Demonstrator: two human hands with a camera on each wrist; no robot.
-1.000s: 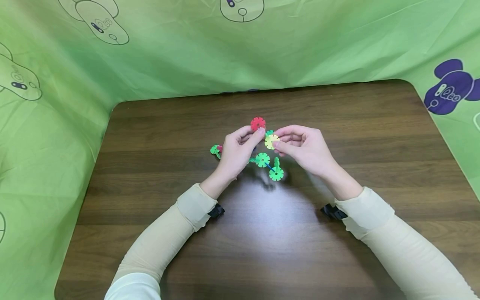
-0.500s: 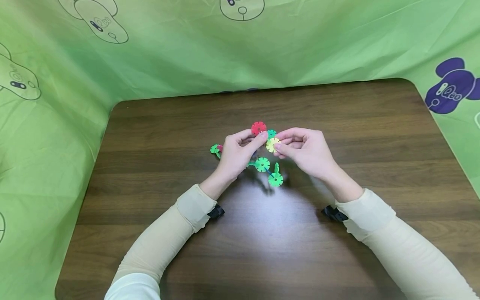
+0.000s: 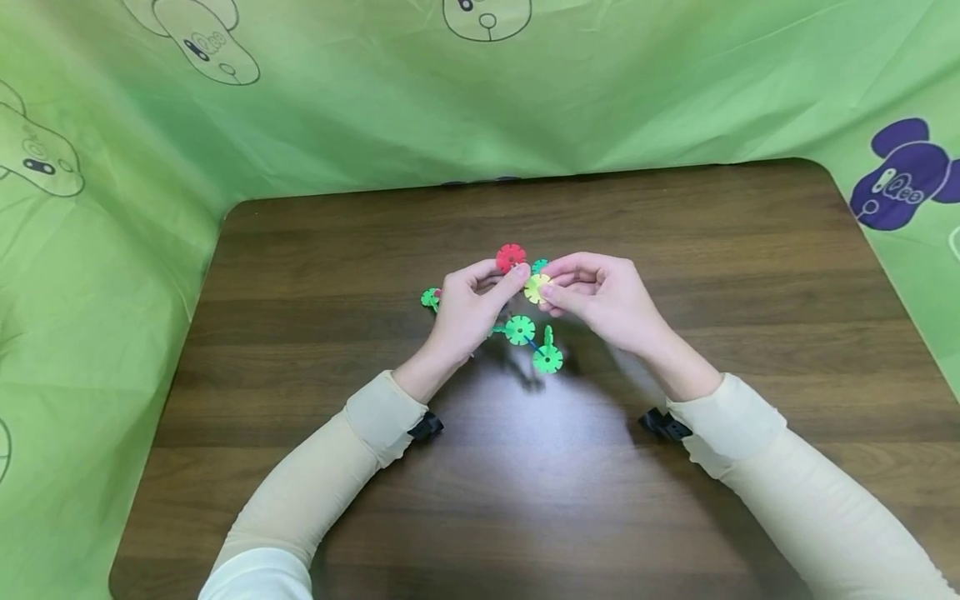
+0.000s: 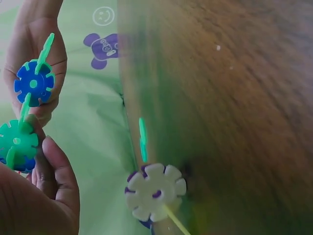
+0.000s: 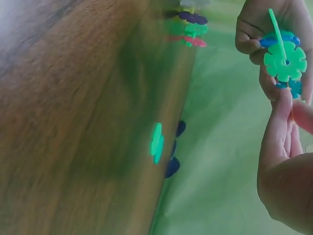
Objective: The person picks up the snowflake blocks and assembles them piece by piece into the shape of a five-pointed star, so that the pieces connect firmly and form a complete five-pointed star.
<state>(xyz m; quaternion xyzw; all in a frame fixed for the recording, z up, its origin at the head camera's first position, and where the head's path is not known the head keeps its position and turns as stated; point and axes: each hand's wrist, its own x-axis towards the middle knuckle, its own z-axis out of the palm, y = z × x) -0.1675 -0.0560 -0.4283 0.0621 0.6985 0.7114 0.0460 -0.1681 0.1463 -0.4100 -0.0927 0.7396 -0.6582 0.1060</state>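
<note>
The right hand [image 5: 286, 171] is at the side, and the left hand [image 5: 266, 34] is up top. Their fingers [image 5: 279, 117] hold a green flower disc [image 5: 285, 61] with blue discs [image 5: 276, 39] behind it. Another green disc [image 5: 156, 142] sits by the brown surface [image 5: 73, 122].

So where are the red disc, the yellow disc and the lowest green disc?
red disc [image 3: 511, 257], head view, centre of its face
yellow disc [image 3: 535, 289], head view, exposed left part
lowest green disc [image 3: 547, 360], head view, its hub

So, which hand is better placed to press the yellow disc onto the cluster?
Probably the right hand: it already pinches the yellow disc, while the left hand grips the cluster beside it.
</note>
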